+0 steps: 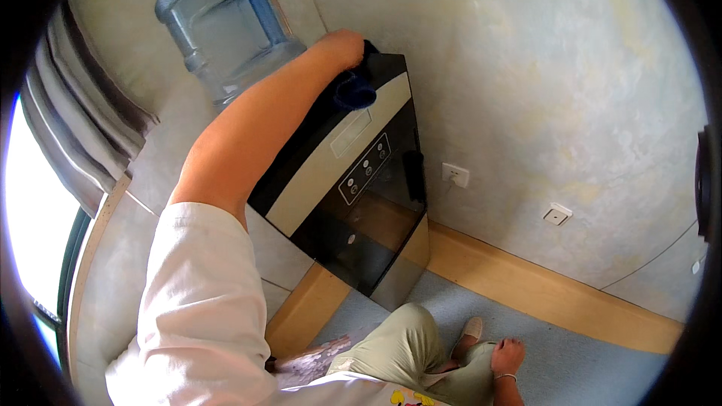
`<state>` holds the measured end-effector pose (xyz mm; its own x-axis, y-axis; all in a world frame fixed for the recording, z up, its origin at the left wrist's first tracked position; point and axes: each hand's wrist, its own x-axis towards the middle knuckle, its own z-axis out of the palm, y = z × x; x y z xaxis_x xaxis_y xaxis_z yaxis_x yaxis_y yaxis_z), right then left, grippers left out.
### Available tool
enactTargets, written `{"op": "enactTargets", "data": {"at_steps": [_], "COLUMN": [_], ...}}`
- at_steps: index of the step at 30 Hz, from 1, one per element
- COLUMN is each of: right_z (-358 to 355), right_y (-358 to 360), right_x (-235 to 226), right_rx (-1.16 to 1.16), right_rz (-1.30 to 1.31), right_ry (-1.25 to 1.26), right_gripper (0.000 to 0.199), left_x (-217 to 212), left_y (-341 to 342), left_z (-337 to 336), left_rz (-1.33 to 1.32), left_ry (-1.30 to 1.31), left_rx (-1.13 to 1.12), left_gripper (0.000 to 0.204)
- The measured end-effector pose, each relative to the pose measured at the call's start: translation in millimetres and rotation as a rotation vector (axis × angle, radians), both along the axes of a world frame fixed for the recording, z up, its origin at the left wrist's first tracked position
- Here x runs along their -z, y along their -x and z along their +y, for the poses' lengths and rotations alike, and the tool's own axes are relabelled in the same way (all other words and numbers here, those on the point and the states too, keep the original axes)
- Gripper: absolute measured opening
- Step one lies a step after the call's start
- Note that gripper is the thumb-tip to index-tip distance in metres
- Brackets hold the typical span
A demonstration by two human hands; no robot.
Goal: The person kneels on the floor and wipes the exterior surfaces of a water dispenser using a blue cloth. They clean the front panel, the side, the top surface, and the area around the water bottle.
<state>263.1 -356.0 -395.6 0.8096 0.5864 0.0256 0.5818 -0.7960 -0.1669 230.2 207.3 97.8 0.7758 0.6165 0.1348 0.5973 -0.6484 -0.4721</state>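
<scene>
Head view: left hand (346, 46), grip unclear, half-covers navy cloth (355, 92), end toward dispenser's (367, 174) front, long axis hidden.

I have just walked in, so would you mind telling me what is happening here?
The person's left hand has a dark blue cloth at the top of a black-and-beige water dispenser. A bluish water bottle rises above it. The right hand is down by the right leg, away from the dispenser.
</scene>
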Motion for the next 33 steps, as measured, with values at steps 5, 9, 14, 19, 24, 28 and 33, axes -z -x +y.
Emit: {"op": "enactTargets", "data": {"at_steps": [5, 9, 14, 19, 24, 28, 33], "right_z": [-4, 0, 10, 8, 17, 19, 18], "right_y": [-4, -9, -11, -11, -8, -4, -1], "right_x": [1, -3, -12, -8, -16, -16, -6], "right_rx": [0.033, 0.001, -0.051, -0.015, -0.068, -0.021, -0.013], "right_rz": [0.068, 0.095, 0.186, 0.123, 0.103, 0.078, 0.018], "right_ry": [-0.016, -0.011, 0.053, 0.045, 0.048, 0.078, 0.068], "right_gripper": [0.018, 0.018, 0.022, 0.023, 0.022, 0.023, 0.022], "left_x": [-5, -4, -6, -9, -4, 2, 1], "left_y": [-21, -29, -20, -20, -12, -21, 17], "left_z": [18, 38, 73, 62, 38, -33, -84], "left_rz": [0.143, 0.249, 0.335, 0.321, 0.093, -0.093, -0.110], "left_ry": [-0.013, -0.043, 0.020, 0.078, -0.028, 0.068, 0.044], "left_rx": [-0.221, -0.311, -0.330, -0.301, -0.149, 0.332, 0.626], "left_gripper": [0.028, 0.030, 0.030, 0.030, 0.029, 0.027, 0.019]}}
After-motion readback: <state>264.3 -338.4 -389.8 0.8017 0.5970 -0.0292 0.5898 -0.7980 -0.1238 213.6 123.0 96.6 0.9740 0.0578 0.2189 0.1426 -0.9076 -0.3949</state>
